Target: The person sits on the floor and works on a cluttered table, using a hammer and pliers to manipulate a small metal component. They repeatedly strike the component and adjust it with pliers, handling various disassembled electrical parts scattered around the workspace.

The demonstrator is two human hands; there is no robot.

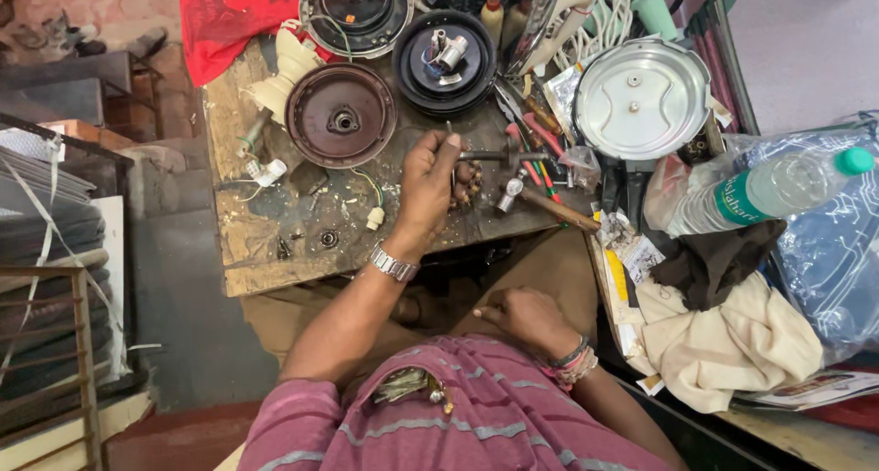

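The left hand [430,183] pinches a thin tool [450,140], perhaps a screwdriver, upright over the worn bench [240,242], just beside a hammer [540,201]. The right hand [526,317] rests loosely curled in the lap, holding nothing.

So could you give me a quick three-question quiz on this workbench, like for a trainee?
1. True or false: the left hand holds a thin tool above the wooden bench.
2. Where does the right hand rest? A on the lap, B on the plastic bottle, C on the silver lid.
3. Fill in: the round brown disc lies to the ___ of the left hand in the picture.

Key: 1 true; 2 A; 3 upper left.
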